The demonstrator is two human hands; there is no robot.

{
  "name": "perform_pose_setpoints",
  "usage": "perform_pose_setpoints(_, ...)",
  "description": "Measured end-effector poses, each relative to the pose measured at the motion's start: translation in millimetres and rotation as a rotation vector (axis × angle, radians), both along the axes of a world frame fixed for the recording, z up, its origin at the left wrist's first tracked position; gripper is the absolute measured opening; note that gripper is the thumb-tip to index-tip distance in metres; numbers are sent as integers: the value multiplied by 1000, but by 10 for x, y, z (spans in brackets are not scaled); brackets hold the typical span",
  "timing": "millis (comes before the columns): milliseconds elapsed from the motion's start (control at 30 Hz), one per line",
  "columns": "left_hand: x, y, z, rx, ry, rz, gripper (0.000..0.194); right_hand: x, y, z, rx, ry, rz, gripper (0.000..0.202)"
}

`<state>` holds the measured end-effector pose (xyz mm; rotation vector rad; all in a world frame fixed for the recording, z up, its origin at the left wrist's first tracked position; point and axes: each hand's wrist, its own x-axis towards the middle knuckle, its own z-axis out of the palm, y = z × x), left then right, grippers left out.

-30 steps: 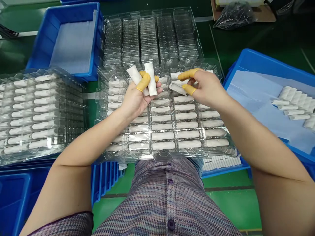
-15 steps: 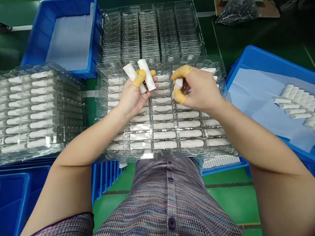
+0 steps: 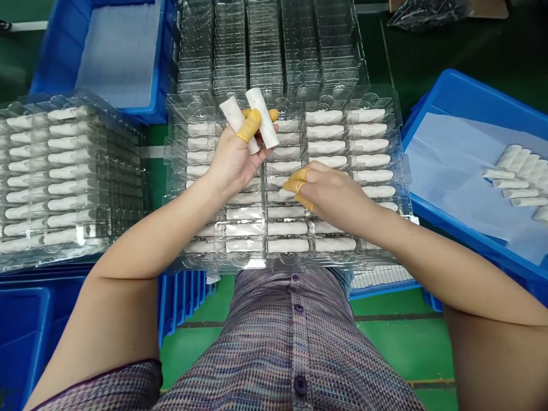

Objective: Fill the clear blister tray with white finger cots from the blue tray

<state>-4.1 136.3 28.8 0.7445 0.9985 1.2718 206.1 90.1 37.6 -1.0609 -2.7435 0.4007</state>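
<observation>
My left hand, with yellow finger cots, is closed around two white tubes, the nearer tube crossing in front of the other tube. It is above the upper middle of a clear plastic tray filled with rows of similar white tubes. Lower and to the right, my right hand has its cot-covered fingers pinched over the tray's middle column. A white tube shows at those fingertips, partly hidden by them. My forearms cover some of the slots.
Stacked clear trays stand behind the filled one. Filled trays are piled at left. A blue bin lies at the back left. At right, another blue bin has a pale sheet and loose white tubes.
My right hand has gone down and left, from above the tray to its middle column, with its fingers now closer together. My left hand keeps its two tubes. The view has shifted slightly.
</observation>
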Motion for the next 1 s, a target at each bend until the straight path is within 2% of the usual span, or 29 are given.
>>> perform_pose_setpoints(133, 6, 1, -26, 0, -3, -15, 34, 10, 65, 30, 96, -122, 67, 21)
perform_pose_setpoints(267, 24, -3, -33, 2, -3, -26, 38, 48, 97, -40, 124, -37, 44, 24)
perform_pose_setpoints(433, 53, -24, -14, 12, -7, -50, 29, -4, 53, -130, 78, 46, 24, 24)
perform_pose_setpoints(533, 62, -55, 0, 24, -9, -95, 33, -89, 41, -193, 27, 41, 17, 17)
perform_pose_setpoints(600, 57, -84, 7, 49, -13, -128, 36, -112, 46, -202, -52, 130, -12, 11)
perform_pose_setpoints(667, 46, -113, 13, 93, -27, -179, 41, -97, 57, -170, -171, 334, -100, 12)
perform_pose_setpoints(733, 38, -138, 24, 153, -53, -241, 47, -63, 67, -105, -392, 619, -240, 13)
perform_pose_setpoints(800, 38, -156, 42, 188, -74, -285, 50, -39, 76, -31, -739, 876, -352, 13)
perform_pose_setpoints(867, 48, -173, 62, 180, -76, -295, 50, -39, 81, 27, -1091, 1046, -391, 21)
perform_pose_setpoints(900, 57, -182, 71, 168, -70, -297, 50, -47, 83, 44, -1215, 1102, -397, 26)
perform_pose_setpoints(933, 67, -192, 79, 157, -63, -303, 51, -57, 85, 51, -1295, 1146, -400, 31)
perform_pose_setpoints(1000, 91, -215, 89, 155, -52, -318, 53, -77, 87, 37, -1354, 1211, -403, 36)
